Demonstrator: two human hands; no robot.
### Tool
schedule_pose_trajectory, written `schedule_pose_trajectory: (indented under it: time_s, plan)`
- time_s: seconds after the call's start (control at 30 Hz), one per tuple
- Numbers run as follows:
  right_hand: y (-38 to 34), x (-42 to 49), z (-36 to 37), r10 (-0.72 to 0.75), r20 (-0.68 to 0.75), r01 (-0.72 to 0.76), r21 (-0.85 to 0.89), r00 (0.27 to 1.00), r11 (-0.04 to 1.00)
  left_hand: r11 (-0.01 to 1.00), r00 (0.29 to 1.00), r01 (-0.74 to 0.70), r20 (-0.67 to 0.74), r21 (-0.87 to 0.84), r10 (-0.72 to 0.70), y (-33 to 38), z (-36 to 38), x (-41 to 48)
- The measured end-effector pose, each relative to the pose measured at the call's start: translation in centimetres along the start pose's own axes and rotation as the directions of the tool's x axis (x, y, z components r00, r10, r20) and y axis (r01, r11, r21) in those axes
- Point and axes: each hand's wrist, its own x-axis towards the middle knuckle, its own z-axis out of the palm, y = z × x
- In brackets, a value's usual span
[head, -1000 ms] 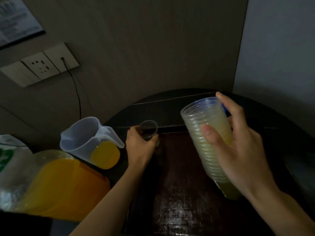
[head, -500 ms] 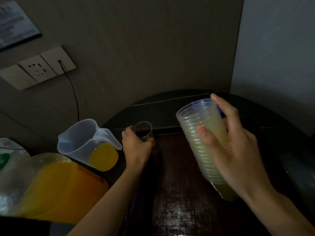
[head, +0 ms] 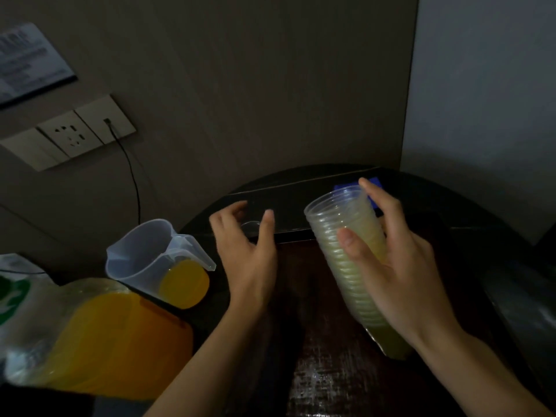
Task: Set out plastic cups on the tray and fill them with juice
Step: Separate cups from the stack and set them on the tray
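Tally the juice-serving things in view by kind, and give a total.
Single plastic cup set on the tray: 1
Stack of plastic cups, nested too tightly to count singly: 1
Clear pitcher with some orange juice: 1
Large orange juice container: 1
Tray: 1
Total: 5

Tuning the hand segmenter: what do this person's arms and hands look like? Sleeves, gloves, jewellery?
Left hand and right hand are bare: no gloves, rings or watch visible. Left forearm and right forearm bare to the frame edge, no sleeve in view. Right thumbnail short, plain.
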Motion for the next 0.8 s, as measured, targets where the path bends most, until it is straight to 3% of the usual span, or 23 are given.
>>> schedule_pose_trajectory:
  time_s: [0.07,0.13,0.2,0.43,0.57,0.73,0.8]
  plan:
    - [0.1,0.0,-0.1,0.008,0.009,-0.007,-0.024,1.0,1.0,0.981,0.97,0.036,0.241,-0.189,0.011,3.4,-0.3,-0.1]
    - [0.2,0.1,-0.2,0.001,0.01,-0.001,-0.052,1.0,0.999,0.971,0.878,0.051,0.473,-0.235,0.069,6.0,-0.4,-0.3]
    - [0.1,0.2,-0.3,0.007,0.006,-0.007,-0.072,1.0,0.997,0.982,0.838,-0.008,0.535,-0.186,0.108,7.0,-0.3,-0.6]
    - [0.1,0.6,-0.9,0.013,0.047,-0.006,-0.148,0.999,0.989,0.99,0.894,-0.022,0.44,-0.136,0.08,7.5,0.1,-0.1]
    - [0.3,0.8,-1.5,0.012,0.043,-0.003,-0.186,0.999,0.982,0.98,0.931,-0.022,0.354,-0.2,0.093,8.2,0.5,0.5]
    - [0.6,1.3,-2.8,0.054,-0.011,-0.055,-0.196,0.998,0.979,0.941,0.992,-0.081,0.065,-0.329,0.108,8.8,-1.0,3.0]
    - [0.8,1.5,-3.3,0.083,-0.035,-0.087,-0.16,0.996,0.983,0.947,0.989,-0.146,-0.033,-0.285,0.143,8.0,-1.1,3.4]
